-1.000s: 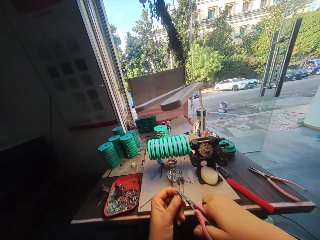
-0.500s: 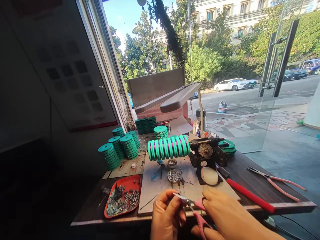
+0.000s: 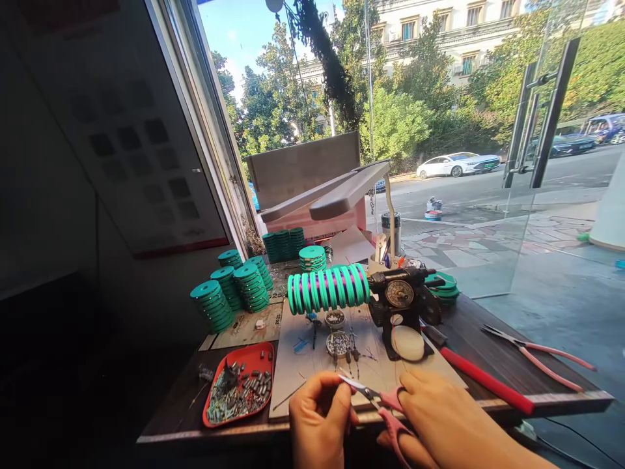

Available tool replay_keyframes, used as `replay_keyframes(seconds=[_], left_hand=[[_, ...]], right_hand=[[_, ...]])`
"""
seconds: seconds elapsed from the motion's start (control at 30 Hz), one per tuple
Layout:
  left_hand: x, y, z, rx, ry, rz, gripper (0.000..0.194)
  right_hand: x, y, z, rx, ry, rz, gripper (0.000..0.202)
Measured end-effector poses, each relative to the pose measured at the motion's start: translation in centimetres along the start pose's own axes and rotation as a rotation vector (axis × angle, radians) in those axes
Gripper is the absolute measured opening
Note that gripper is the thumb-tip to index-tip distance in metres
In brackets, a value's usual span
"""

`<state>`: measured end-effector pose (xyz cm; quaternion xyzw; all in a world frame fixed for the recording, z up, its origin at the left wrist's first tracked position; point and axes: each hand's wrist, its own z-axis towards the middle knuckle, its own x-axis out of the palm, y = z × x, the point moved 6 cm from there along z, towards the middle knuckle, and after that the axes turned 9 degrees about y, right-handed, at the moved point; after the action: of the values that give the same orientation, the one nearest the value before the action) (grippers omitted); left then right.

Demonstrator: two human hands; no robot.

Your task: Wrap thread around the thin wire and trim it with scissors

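My right hand (image 3: 442,413) grips a pair of scissors with pink handles (image 3: 393,423), fingers in the loops. Their metal blades point left, partly spread, with one tip against the fingertips of my left hand (image 3: 319,417). That hand is closed in a pinch, thumb against forefinger; whatever lies between them is too small to make out. Just beyond the hands, on a pale board (image 3: 288,384), are small dark pieces on thin lines (image 3: 351,358) and two round tubs of small bits, the nearer tub (image 3: 336,344) holding pale ones.
A black winding device (image 3: 400,296) carries a row of green rings (image 3: 329,288). Stacks of green spools (image 3: 212,306) stand left, behind a red tray (image 3: 239,384) of small metal parts. To the right lie a red-handled tool (image 3: 488,381) and long-nosed pliers (image 3: 532,358). A lamp (image 3: 336,202) overhangs the back.
My left hand has shifted slightly left and turned, its back now more toward me. The scissors have moved a little, their blades slightly closer together. My right hand stays on them.
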<state>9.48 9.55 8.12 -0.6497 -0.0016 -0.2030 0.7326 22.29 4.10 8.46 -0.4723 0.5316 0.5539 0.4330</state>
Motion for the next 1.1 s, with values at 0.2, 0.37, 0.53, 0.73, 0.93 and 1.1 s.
replay_keyframes(seconds=[0.2,0.37,0.53,0.73,0.93,1.1], left_hand=[[0.19,0.11,-0.04,-0.016,-0.011,-0.005,0.029],[0.29,-0.10,-0.08,-0.013,0.007,0.021,0.029],[0.32,-0.39,0.06,-0.018,0.048,0.066,0.028],[0.12,-0.62,0.62,-0.028,0.229,0.273,0.023],[0.23,-0.38,0.80,-0.050,0.290,0.189,0.024],[0.24,-0.53,0.50,-0.011,0.226,0.163,0.024]], right_hand=[[0.09,-0.16,-0.11,-0.010,-0.055,0.025,0.020],[0.00,-0.01,-0.05,-0.008,-0.016,-0.007,0.016],[-0.05,-0.12,-0.09,-0.016,0.008,-0.025,0.013],[-0.15,-0.26,0.26,-0.048,0.007,-0.098,0.017],[-0.22,-0.11,0.33,-0.077,-0.010,-0.118,0.019],[0.09,-0.17,0.15,-0.085,-0.036,-0.093,0.012]])
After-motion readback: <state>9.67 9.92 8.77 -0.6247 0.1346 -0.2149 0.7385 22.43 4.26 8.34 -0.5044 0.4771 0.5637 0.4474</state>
